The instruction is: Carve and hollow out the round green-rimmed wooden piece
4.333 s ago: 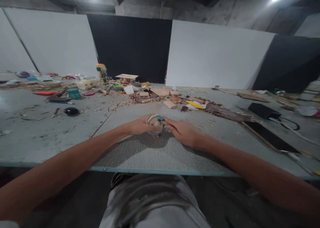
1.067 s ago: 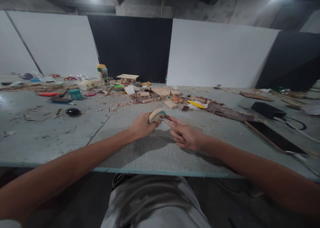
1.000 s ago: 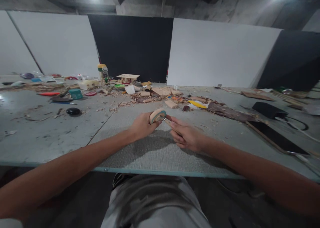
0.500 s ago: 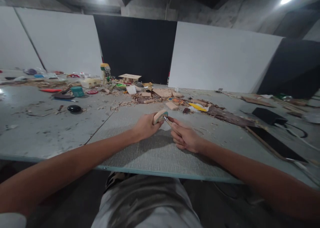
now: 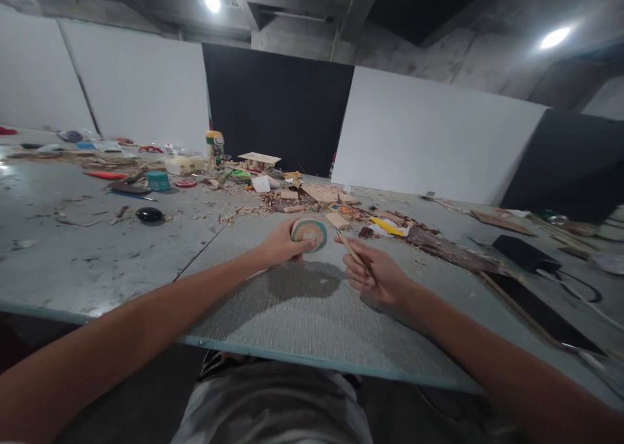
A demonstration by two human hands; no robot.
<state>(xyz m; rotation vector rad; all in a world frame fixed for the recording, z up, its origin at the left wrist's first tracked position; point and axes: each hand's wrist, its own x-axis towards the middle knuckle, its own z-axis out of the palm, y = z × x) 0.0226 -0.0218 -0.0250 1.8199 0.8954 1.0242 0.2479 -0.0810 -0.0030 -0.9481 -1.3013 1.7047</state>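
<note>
My left hand (image 5: 283,244) grips a round wooden disc (image 5: 310,232) with a teal band round its rim and a paler centre. The disc's face is turned up toward me, and my thumb lies across its lower part. To the right, my right hand (image 5: 373,272) is closed round a slim carving tool (image 5: 355,252) with a wooden handle and a small metal tip. That tip points up and left, a short gap away from the disc. Both hands are just above the grey table (image 5: 292,327).
Wood shavings and offcuts (image 5: 316,194) lie beyond my hands, with a yellow-handled tool (image 5: 387,227) among them. A phone (image 5: 539,311) and a black box (image 5: 526,254) are at the right. Leftward are a black oval object (image 5: 149,214), a teal container (image 5: 158,181) and a bottle (image 5: 214,148).
The carving tool has come off the disc and moved right with my right hand. My left hand has turned the disc so its face shows more fully. The camera view has shifted slightly.
</note>
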